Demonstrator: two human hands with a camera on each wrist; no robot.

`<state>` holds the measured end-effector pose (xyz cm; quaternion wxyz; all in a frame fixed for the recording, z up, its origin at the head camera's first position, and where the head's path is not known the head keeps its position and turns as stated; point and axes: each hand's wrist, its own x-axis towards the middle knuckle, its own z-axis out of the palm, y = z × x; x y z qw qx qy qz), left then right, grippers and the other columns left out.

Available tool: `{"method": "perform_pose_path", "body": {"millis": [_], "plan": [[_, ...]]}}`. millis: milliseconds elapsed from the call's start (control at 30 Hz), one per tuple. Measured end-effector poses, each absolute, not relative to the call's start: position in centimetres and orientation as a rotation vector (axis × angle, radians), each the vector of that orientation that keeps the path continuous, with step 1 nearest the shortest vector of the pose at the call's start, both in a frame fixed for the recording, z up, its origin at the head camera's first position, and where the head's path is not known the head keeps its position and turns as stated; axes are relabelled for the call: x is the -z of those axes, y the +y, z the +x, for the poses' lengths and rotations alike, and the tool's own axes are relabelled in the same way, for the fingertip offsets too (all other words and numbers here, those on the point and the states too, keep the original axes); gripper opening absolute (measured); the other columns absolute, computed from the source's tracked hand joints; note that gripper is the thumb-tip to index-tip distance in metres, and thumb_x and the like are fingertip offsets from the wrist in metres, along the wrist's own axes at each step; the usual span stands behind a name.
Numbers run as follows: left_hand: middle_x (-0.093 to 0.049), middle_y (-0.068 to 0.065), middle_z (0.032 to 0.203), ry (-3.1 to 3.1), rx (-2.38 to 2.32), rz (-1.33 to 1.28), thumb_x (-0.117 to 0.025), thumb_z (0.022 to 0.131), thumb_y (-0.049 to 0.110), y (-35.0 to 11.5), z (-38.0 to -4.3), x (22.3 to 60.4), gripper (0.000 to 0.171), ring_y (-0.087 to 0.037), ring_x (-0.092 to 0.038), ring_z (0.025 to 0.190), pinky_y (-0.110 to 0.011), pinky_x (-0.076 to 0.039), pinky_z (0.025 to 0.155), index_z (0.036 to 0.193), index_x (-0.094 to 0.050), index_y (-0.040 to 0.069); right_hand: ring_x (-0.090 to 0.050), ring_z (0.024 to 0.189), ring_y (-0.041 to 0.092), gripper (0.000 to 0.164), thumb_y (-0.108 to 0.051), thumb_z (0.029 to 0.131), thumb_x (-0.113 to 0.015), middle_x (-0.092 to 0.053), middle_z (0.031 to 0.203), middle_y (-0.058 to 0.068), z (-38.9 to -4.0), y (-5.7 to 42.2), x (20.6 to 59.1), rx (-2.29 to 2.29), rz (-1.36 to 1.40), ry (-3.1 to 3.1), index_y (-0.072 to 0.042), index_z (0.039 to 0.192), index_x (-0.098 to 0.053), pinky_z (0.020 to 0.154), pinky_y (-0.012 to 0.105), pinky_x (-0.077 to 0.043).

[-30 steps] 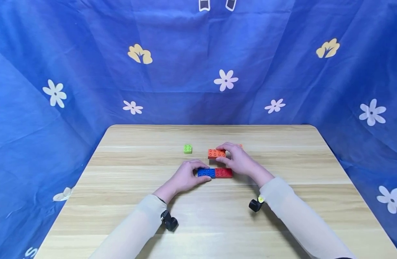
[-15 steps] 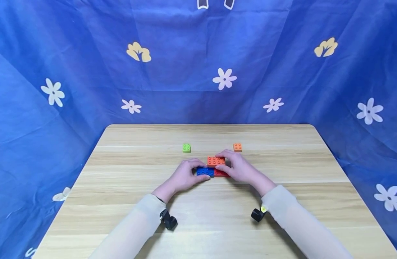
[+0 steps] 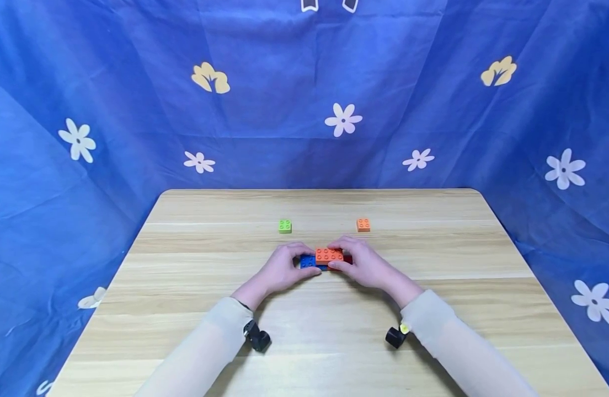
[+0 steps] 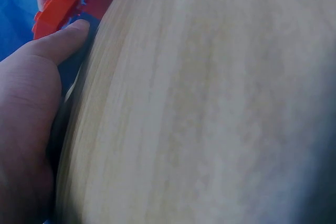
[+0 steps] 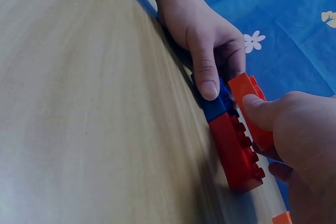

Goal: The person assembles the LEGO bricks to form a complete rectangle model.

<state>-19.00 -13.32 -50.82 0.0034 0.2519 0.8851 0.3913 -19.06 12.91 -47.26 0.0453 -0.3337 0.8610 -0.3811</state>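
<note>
A blue building brick (image 3: 307, 262) lies end to end with a red brick (image 5: 231, 148) on the wooden table. My left hand (image 3: 283, 267) grips the blue brick by its long sides, thumb on the near side. Between thumb and fingers, my right hand (image 3: 366, 263) holds an orange-red brick (image 3: 329, 256) studs up. In the head view it covers the middle of the row, over the seam. The right wrist view shows the orange-red brick (image 5: 247, 98) slightly tilted, close above the studs, with a narrow gap. Right fingers hide part of its right end.
Farther back on the wooden table (image 3: 195, 242) sit a small lime-green brick (image 3: 284, 226) on the left and a small orange brick (image 3: 363, 225) on the right. A blue patterned curtain (image 3: 265, 110) hangs behind the table and along its sides.
My right hand has brought the orange-red brick toward me, from behind the row to over it. The small orange brick has come out from behind the hand. My left hand keeps its grip.
</note>
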Motion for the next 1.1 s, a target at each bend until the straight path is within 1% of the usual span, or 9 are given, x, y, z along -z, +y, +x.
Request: {"method": "perform_pose_path", "body": {"millis": [433, 733, 900, 1100], "plan": [[-0.073, 0.008, 0.112, 2.767, -1.251, 0.807, -0.092, 0.086, 0.035, -13.57, -19.26, 50.90, 0.040, -0.012, -0.065, 0.102, -0.035, -0.051, 0.092, 0.118, -0.080, 0.014, -0.065, 0.108, 0.015, 0.038, -0.022, 0.100, -0.078, -0.070, 0.123, 0.001, -19.20, 12.52, 47.85, 1.085, -1.054, 2.676, -0.007, 0.133, -0.069, 0.095, 0.038, -0.054], [-0.073, 0.006, 0.113, 2.774, -1.246, 0.801, -0.092, 0.085, 0.034, -13.63, -19.25, 50.78, 0.043, -0.012, -0.065, 0.103, -0.035, -0.052, 0.093, 0.120, -0.079, 0.012, -0.069, 0.113, 0.023, 0.039, -0.024, 0.098, -0.080, -0.073, 0.125, 0.009, -19.35, 12.19, 47.91, 1.024, -1.081, 2.750, -0.005, 0.131, -0.071, 0.098, 0.041, -0.055], [-0.074, 0.005, 0.113, 2.762, -1.263, 0.807, -0.093, 0.084, 0.034, -13.61, -19.06, 50.57, 0.045, -0.013, -0.066, 0.104, -0.037, -0.052, 0.093, 0.121, -0.079, 0.012, -0.069, 0.113, 0.024, 0.039, -0.024, 0.098, -0.081, -0.073, 0.124, 0.010, -19.39, 12.18, 48.02, 0.978, -1.113, 2.767, -0.006, 0.131, -0.071, 0.099, 0.041, -0.055], [-0.074, 0.007, 0.116, 2.740, -1.276, 0.779, -0.093, 0.084, 0.037, -13.64, -19.13, 50.52, 0.049, -0.013, -0.065, 0.106, -0.037, -0.051, 0.095, 0.124, -0.078, 0.015, -0.069, 0.113, 0.024, 0.040, -0.024, 0.096, -0.082, -0.073, 0.124, 0.010, -19.44, 12.28, 48.32, 1.001, -1.142, 2.769, -0.006, 0.130, -0.071, 0.099, 0.041, -0.056]]}}
